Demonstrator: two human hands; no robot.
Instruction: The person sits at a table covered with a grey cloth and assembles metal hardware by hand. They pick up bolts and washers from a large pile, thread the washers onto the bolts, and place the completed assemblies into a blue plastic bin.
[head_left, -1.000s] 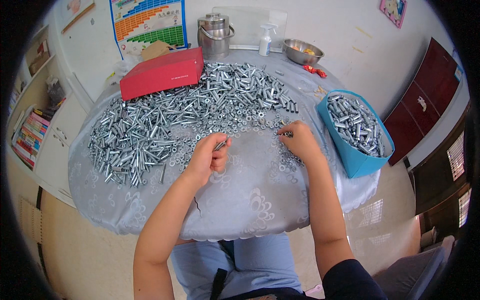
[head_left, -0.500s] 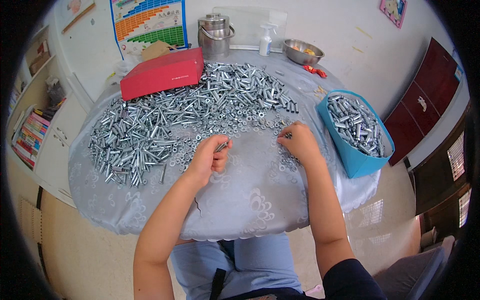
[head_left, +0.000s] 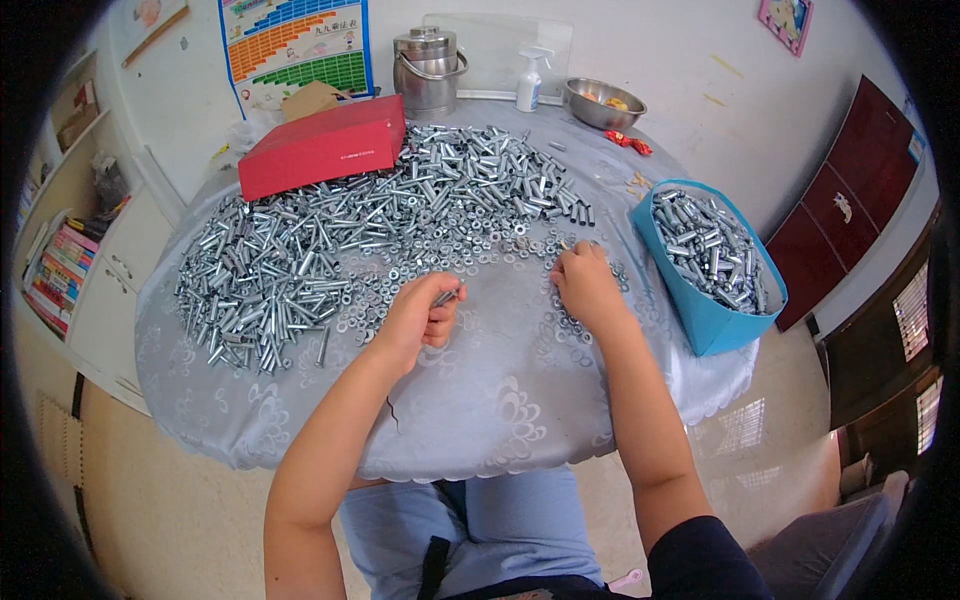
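My left hand [head_left: 418, 318] is closed round a silver metal bolt [head_left: 446, 296], whose end sticks out past the thumb and forefinger. Farther right, my right hand [head_left: 588, 282] is lowered over a small spread of flat washers [head_left: 566, 326], its fingers drawn together at the tabletop. Whatever lies between those fingertips is too small and hidden to make out. Beyond both hands lies a wide heap of loose bolts and metal sleeves [head_left: 290, 250], with nuts and washers [head_left: 450, 232] scattered along its near side.
At the right edge of the cloth-covered table [head_left: 480, 400] stands a blue bin [head_left: 690, 300] filled with metal fasteners. A red box [head_left: 322, 150] rests on the heap at the back left. Behind stand a steel pot [head_left: 426, 75], a spray bottle [head_left: 530, 82] and a steel bowl [head_left: 606, 112].
My right hand has shifted slightly left and its fingers have turned more downward over the washers. My left hand keeps its grip on the bolt, almost still.
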